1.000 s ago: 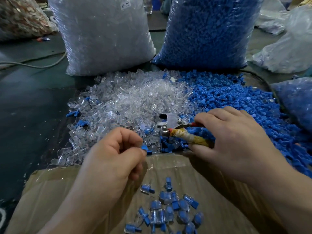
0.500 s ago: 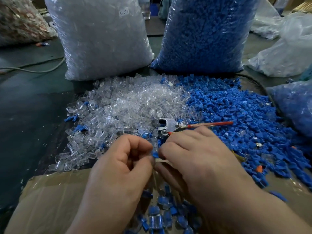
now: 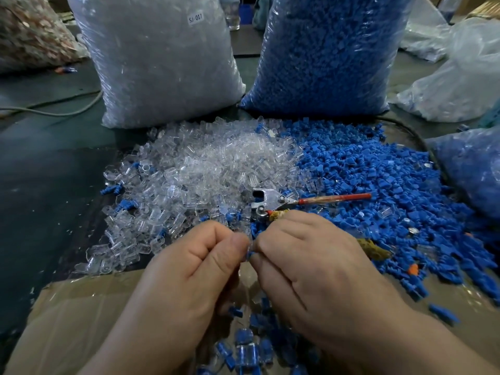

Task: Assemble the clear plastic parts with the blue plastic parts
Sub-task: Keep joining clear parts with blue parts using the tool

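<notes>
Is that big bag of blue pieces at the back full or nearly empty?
Full, as far as shown: the blue bag bulges, packed tight up to the picture's top edge.

sacks [image 3: 162, 63] behind heaps [image 3: 205, 169], pliers [image 3: 270, 201] atop heaps, box [image 3: 81, 315] nearest

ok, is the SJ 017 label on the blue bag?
No, the SJ 017 label sits on the bag of clear parts, left of the bag of blue parts.
</notes>
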`<state>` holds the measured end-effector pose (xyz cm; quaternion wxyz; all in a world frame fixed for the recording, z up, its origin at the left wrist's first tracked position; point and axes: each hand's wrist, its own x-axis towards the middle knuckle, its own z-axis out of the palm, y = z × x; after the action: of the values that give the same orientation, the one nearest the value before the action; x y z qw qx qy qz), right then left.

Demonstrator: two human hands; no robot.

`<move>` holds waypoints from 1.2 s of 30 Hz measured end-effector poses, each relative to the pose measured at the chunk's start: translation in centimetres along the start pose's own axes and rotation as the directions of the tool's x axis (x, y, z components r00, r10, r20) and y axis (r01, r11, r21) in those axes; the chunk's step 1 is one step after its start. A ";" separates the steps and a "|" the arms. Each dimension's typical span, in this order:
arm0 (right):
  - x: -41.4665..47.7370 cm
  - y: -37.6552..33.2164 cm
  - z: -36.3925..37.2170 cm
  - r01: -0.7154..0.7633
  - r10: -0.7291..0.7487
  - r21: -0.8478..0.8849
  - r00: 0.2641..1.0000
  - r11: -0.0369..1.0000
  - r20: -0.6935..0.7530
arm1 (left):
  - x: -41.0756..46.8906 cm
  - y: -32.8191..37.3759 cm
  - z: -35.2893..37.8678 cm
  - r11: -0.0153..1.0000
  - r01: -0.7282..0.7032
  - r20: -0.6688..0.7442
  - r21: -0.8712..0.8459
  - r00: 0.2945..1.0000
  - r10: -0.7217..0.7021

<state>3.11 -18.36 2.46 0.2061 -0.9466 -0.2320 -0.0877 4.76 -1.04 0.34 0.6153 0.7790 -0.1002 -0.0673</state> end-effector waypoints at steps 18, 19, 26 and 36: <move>-0.6 0.2 -0.2 -0.096 0.109 -0.056 0.944 0.994 0.311 | -0.2 0.0 -0.7 0.691 -0.305 0.316 0.656 0.942 0.116; -0.7 0.2 -0.3 -0.085 0.097 -0.050 0.938 0.995 0.332 | -0.3 0.2 -0.7 0.688 -0.315 0.336 0.654 0.936 0.109; -0.2 1.1 0.3 -0.198 0.220 -0.123 0.955 0.972 0.199 | 0.2 -0.8 -0.9 0.663 -0.146 0.058 0.734 0.987 0.153; 1.4 1.5 2.3 -0.195 0.251 -0.286 0.952 0.938 0.174 | 1.4 -1.3 0.0 0.473 -0.116 0.049 0.873 0.987 0.152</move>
<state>5.18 -17.99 0.24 0.0607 -0.9897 -0.1293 0.0056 6.17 -1.12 -0.90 0.1400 0.9739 -0.1701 0.0551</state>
